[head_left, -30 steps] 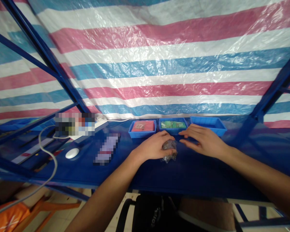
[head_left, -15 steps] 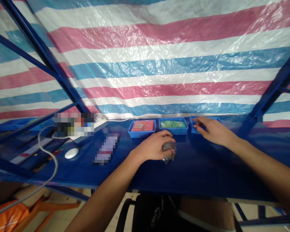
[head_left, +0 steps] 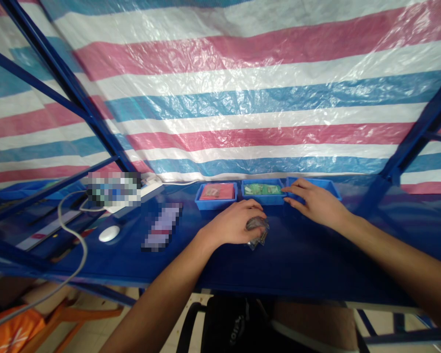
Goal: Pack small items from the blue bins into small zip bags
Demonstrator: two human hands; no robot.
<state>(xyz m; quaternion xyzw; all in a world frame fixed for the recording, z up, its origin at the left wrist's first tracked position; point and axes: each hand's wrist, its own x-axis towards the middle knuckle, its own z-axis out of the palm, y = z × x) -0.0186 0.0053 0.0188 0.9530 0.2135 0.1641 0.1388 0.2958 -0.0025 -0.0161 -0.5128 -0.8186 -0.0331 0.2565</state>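
My left hand [head_left: 238, 223] rests on the blue tabletop, closed around a small clear plastic bag [head_left: 256, 239] with dark contents I cannot make out. My right hand [head_left: 318, 203] reaches in front of the right-hand blue bin [head_left: 332, 189], fingers stretched out and apart. Its fingertips lie by the gap between that bin and the middle blue bin [head_left: 266, 199], which holds green packets [head_left: 261, 189]. Whether they touch a rim I cannot tell. Left of these, another blue bin [head_left: 216, 204] holds a pink stack [head_left: 224, 190] with a small clear packet on top.
A white computer mouse [head_left: 109, 234], a blurred-out flat phone-like object [head_left: 162, 226] and a white power strip [head_left: 150, 189] lie to the left, with a pale cable [head_left: 85, 250] looping past. Blue frame posts [head_left: 91, 117] stand at both sides before a striped plastic sheet [head_left: 250, 98].
My right hand has moved left from over the right-hand bin to the gap beside the middle bin. My left hand keeps its hold on the plastic bag, almost still.
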